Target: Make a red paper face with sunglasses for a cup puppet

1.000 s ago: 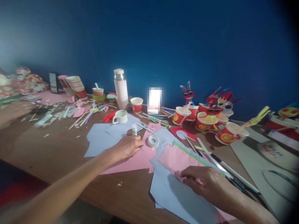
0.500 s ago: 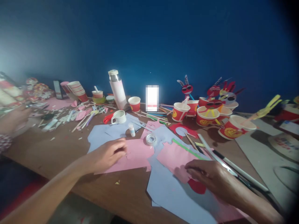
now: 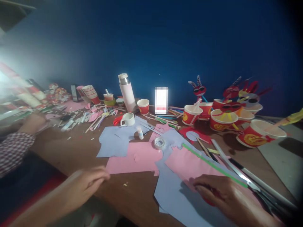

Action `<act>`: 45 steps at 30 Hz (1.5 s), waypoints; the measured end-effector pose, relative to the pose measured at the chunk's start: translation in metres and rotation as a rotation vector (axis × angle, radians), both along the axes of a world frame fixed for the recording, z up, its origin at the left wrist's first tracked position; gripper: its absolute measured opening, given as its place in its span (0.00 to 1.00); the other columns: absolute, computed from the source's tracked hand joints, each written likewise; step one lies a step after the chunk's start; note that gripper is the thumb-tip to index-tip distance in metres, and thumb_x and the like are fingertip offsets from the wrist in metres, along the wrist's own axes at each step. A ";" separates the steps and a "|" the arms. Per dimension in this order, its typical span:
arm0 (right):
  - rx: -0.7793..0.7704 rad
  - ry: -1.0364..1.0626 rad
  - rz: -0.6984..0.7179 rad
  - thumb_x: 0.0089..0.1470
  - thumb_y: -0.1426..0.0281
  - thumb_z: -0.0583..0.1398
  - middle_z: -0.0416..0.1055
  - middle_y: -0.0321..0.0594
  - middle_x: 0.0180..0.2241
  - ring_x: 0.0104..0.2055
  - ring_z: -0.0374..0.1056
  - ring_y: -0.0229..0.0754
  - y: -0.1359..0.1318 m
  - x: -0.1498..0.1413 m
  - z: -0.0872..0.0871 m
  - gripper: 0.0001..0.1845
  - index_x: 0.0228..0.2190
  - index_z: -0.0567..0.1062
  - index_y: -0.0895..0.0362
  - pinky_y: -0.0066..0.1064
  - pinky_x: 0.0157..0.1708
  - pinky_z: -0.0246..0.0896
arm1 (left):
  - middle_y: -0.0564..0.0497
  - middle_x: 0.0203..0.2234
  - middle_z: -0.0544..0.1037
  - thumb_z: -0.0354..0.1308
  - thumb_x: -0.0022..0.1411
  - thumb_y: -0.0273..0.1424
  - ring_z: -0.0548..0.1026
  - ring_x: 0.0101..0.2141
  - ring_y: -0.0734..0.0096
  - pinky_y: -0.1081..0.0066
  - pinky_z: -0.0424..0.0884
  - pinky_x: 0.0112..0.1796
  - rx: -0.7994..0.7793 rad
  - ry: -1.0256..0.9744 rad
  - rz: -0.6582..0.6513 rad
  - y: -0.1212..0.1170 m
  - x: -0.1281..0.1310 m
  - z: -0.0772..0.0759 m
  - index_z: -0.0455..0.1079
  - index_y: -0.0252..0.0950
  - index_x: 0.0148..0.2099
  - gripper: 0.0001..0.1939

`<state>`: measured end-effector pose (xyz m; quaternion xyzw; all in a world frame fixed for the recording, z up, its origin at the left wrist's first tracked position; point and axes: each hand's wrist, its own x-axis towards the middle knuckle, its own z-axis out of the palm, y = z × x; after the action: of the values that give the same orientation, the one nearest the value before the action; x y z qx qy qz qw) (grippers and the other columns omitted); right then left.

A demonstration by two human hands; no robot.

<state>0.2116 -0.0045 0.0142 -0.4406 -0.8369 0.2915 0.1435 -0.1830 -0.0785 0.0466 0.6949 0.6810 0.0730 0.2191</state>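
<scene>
The right hand (image 3: 217, 189) grips a mostly hidden red piece (image 3: 208, 202) above blue paper (image 3: 169, 194); the left hand (image 3: 91, 183) is loosely curled by the table (image 3: 132, 198) edge, and whether it holds anything I cannot tell. Beyond, pink paper (image 3: 139, 156) looks already cut, lying loose. Farther off, red faces (image 3: 199, 90) appear finished among cups (image 3: 219, 123); a plain cup (image 3: 143, 108) has none.

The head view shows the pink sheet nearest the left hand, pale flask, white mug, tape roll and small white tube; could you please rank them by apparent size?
1. Pink sheet
2. Pale flask
3. White mug and tape roll: fairly alike, the latter nearer, so unranked
4. Small white tube
</scene>
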 end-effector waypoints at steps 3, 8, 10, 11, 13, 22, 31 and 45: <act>0.020 0.049 -0.001 0.56 0.65 0.55 0.79 0.35 0.31 0.31 0.75 0.41 -0.002 0.003 -0.005 0.12 0.33 0.79 0.48 0.25 0.32 0.68 | 0.52 0.36 0.75 0.48 0.61 0.34 0.73 0.33 0.69 0.74 0.64 0.37 0.010 -0.009 -0.095 0.048 0.038 0.004 0.72 0.40 0.40 0.12; 0.031 0.003 0.008 0.56 0.64 0.55 0.79 0.36 0.31 0.31 0.75 0.42 -0.003 0.005 -0.009 0.12 0.32 0.78 0.49 0.27 0.30 0.67 | 0.50 0.41 0.72 0.56 0.51 0.36 0.72 0.36 0.64 0.71 0.64 0.36 0.036 0.026 -0.065 0.087 0.065 -0.017 0.69 0.39 0.42 0.14; 0.036 -0.013 0.014 0.57 0.64 0.55 0.79 0.36 0.32 0.32 0.74 0.42 -0.003 0.005 -0.008 0.12 0.33 0.78 0.49 0.27 0.31 0.67 | 0.51 0.40 0.72 0.56 0.51 0.36 0.72 0.35 0.65 0.71 0.63 0.34 0.027 0.016 -0.056 0.090 0.067 -0.021 0.68 0.39 0.38 0.11; 0.036 -0.015 0.019 0.57 0.64 0.54 0.79 0.36 0.32 0.32 0.74 0.42 -0.004 0.006 -0.008 0.12 0.33 0.78 0.49 0.27 0.31 0.66 | 0.51 0.38 0.72 0.55 0.52 0.36 0.71 0.34 0.65 0.71 0.63 0.33 0.023 0.011 -0.053 0.091 0.067 -0.022 0.67 0.39 0.36 0.09; 0.032 -0.012 0.030 0.58 0.65 0.54 0.79 0.37 0.31 0.32 0.74 0.41 -0.004 0.007 -0.009 0.12 0.33 0.78 0.50 0.27 0.31 0.65 | 0.53 0.33 0.71 0.53 0.52 0.34 0.70 0.31 0.68 0.72 0.62 0.31 0.015 -0.002 -0.052 0.091 0.067 -0.022 0.65 0.38 0.31 0.05; -0.027 0.054 0.024 0.58 0.67 0.54 0.78 0.35 0.31 0.32 0.73 0.39 -0.006 0.005 -0.008 0.12 0.33 0.78 0.51 0.25 0.32 0.62 | 0.57 0.20 0.67 0.51 0.57 0.35 0.67 0.24 0.72 0.74 0.61 0.26 -0.081 -0.220 -0.063 0.092 0.076 -0.011 0.62 0.37 0.28 0.08; -0.132 0.316 -0.282 0.56 0.70 0.54 0.75 0.36 0.26 0.28 0.68 0.37 -0.005 -0.003 0.000 0.11 0.26 0.75 0.57 0.26 0.29 0.59 | 0.56 0.20 0.69 0.61 0.53 0.38 0.63 0.19 0.80 0.77 0.58 0.22 -0.436 -0.843 -0.127 0.099 0.170 -0.019 0.65 0.33 0.31 0.13; -0.243 0.331 -0.367 0.50 0.71 0.61 0.74 0.31 0.25 0.26 0.66 0.35 -0.006 -0.008 -0.010 0.04 0.27 0.77 0.52 0.25 0.28 0.57 | 0.52 0.21 0.74 0.64 0.52 0.37 0.66 0.19 0.80 0.78 0.60 0.22 -0.583 -1.061 -0.091 0.100 0.198 -0.039 0.68 0.31 0.30 0.13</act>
<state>0.2038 -0.0107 0.0039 -0.5452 -0.6669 0.4271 0.2749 0.0147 0.0218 0.0074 0.5036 0.4406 0.2105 0.7127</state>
